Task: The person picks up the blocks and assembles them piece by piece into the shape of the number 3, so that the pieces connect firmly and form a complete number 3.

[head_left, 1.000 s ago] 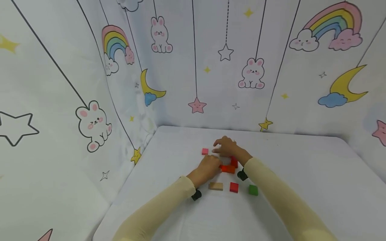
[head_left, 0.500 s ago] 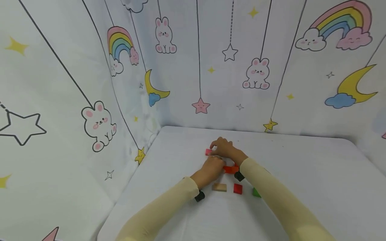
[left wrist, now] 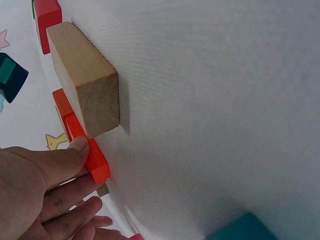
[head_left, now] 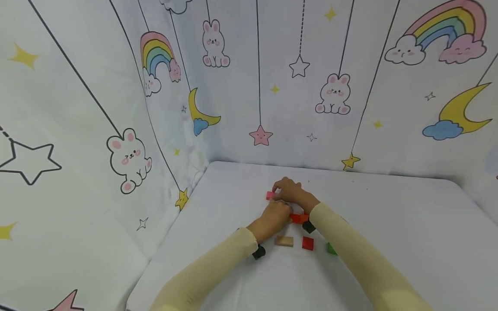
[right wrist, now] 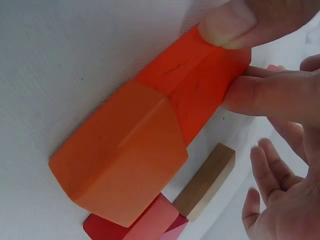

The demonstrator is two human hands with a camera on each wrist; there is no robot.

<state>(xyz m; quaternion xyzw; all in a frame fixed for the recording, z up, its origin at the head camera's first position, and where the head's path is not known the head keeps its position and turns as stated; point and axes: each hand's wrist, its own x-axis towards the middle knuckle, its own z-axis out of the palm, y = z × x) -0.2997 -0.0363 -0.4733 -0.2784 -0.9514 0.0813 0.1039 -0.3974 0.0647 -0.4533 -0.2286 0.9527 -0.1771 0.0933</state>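
Note:
My left hand (head_left: pixel 274 217) pinches the left end of a red-orange block (right wrist: pixel 210 70) lying on the white table. In the left wrist view its thumb lies on the block's side and the fingers curl underneath. An orange block (right wrist: pixel 120 155) stands end to end against the red-orange one. Just beyond, my right hand (head_left: pixel 289 190) has thumb and index fingertip on either side of a small pink block (head_left: pixel 270 195). Its grip is partly hidden behind the left hand in the right wrist view. Red blocks (right wrist: pixel 137 220) and a wooden block (right wrist: pixel 205 182) lie behind the orange one.
Nearer the person stand another wooden block (left wrist: pixel 82 80), a red block (head_left: pixel 308 243) and a green block (head_left: pixel 332 249), half covered by the right sleeve. A teal block (left wrist: pixel 242 230) shows at the lower edge. A patterned cloth wall (head_left: pixel 233 142) rises behind.
The right hand has moved left to the pink block and its sleeve now covers more of the red and green blocks. The left hand keeps its hold. The head view has turned slightly left.

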